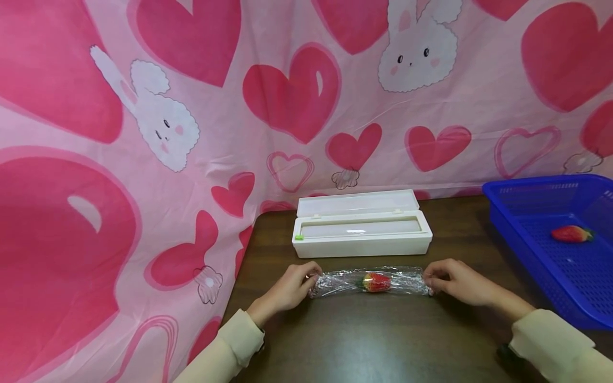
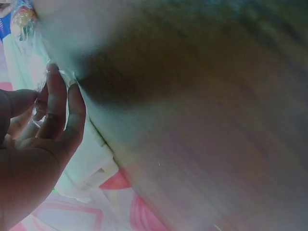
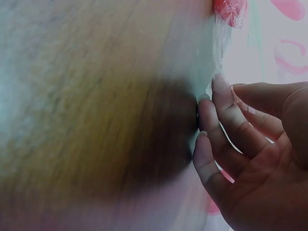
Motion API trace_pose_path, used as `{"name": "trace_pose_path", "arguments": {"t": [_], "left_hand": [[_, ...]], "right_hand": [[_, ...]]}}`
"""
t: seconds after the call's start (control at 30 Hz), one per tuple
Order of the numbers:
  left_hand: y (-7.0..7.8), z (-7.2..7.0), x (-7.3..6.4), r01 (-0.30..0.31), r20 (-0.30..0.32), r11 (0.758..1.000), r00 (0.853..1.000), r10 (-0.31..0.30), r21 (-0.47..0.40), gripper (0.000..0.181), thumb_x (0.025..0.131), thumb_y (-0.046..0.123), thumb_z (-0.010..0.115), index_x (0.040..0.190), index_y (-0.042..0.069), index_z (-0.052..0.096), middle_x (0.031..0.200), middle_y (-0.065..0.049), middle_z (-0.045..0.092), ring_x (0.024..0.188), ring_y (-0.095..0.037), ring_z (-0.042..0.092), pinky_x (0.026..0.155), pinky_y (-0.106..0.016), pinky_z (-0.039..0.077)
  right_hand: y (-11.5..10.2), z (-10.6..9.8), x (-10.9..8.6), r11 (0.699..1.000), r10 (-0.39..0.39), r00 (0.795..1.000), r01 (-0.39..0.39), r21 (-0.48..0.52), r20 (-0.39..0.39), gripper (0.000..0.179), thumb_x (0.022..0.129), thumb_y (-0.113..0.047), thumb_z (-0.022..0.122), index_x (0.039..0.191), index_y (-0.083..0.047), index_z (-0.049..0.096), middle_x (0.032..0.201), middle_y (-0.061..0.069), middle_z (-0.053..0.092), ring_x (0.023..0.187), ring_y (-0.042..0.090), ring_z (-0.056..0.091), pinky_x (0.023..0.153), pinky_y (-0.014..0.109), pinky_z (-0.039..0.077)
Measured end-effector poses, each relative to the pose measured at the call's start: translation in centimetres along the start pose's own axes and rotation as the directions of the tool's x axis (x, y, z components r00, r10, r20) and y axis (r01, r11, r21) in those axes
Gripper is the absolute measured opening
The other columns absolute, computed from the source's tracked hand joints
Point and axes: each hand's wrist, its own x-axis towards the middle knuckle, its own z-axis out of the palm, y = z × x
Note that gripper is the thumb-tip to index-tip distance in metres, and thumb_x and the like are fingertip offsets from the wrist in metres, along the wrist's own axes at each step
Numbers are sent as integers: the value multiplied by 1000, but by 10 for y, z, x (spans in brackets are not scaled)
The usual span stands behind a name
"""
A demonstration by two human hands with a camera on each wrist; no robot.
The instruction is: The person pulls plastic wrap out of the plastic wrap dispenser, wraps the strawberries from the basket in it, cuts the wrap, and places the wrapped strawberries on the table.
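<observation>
In front of the open white box (image 1: 362,249), my left hand (image 1: 291,286) and right hand (image 1: 460,280) pinch opposite ends of clear plastic wrap (image 1: 337,282), a red strawberry (image 1: 377,282) wrapped between them. A blue basket (image 1: 523,239) sits right of the box.

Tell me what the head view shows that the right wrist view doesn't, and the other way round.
Only the head view shows the left hand, the blue basket and the second strawberry in it. Only the right wrist view shows the palm of the right hand. Both show that hand, the clear film, the table and the wrapped strawberry.
</observation>
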Motion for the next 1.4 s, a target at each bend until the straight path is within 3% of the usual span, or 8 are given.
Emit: {"name": "trace_pose_path", "arguments": {"t": [0.23, 0.57, 0.97, 1.1, 1.2, 1.4], "left_hand": [[0, 2, 3, 27, -32, 1000, 999, -27, 4, 13, 103, -1, 54, 108, 3, 65, 74, -5, 64, 52, -6, 59, 57, -24, 52], [5, 0, 2, 32, -30, 996, 999, -30, 88, 13, 103, -1, 54, 107, 3, 67, 73, -4, 64, 58, -4, 58, 63, -25, 50], [3, -3, 10, 82, 54, 996, 995, -84, 41, 13, 102, -3, 54, 109, 1, 65, 73, -6, 60, 44, -8, 58, 49, -26, 50], [2, -2, 11, 70, 38, 987, 996, -77, 145, 11, 101, 0, 57, 104, 5, 67, 77, -3, 64, 57, -8, 60, 60, -28, 52], [2, 0, 12, 72, 13, 965, 997, -77, 254, 8, 100, 5, 61, 102, 8, 68, 82, 1, 64, 69, -10, 57, 66, -31, 50], [5, -1, 11, 129, 3, 936, 990, -138, 328, 5, 99, 11, 64, 102, 10, 68, 80, 5, 62, 70, -11, 56, 62, -33, 48]], "right_hand": [[1, 2, 7, 999, 32, 999, -32, 17, -24, 9, 101, -9, 62, 96, -5, 69, 72, -7, 64, 65, 5, 59, 59, 27, 50], [-2, 9, 14, 998, 54, 994, -57, -29, -100, 10, 101, -11, 62, 92, -8, 64, 62, -8, 55, 53, 5, 51, 53, 27, 46], [-4, 12, 18, 983, 129, 982, -144, -110, -136, 11, 99, -13, 65, 89, -10, 68, 59, -9, 55, 49, 6, 51, 52, 27, 45], [-3, 13, 21, 968, 139, 974, -172, -182, -177, 16, 97, -14, 68, 82, -13, 67, 59, -9, 51, 54, 7, 47, 54, 27, 41], [0, 14, 24, 950, 174, 966, -215, -225, -190, 21, 96, -17, 69, 76, -15, 65, 61, -8, 49, 58, 10, 45, 56, 28, 37], [1, 16, 27, 928, 248, 952, -287, -238, -180, 24, 97, -20, 67, 74, -15, 64, 63, -4, 51, 60, 15, 47, 55, 32, 38]]}}
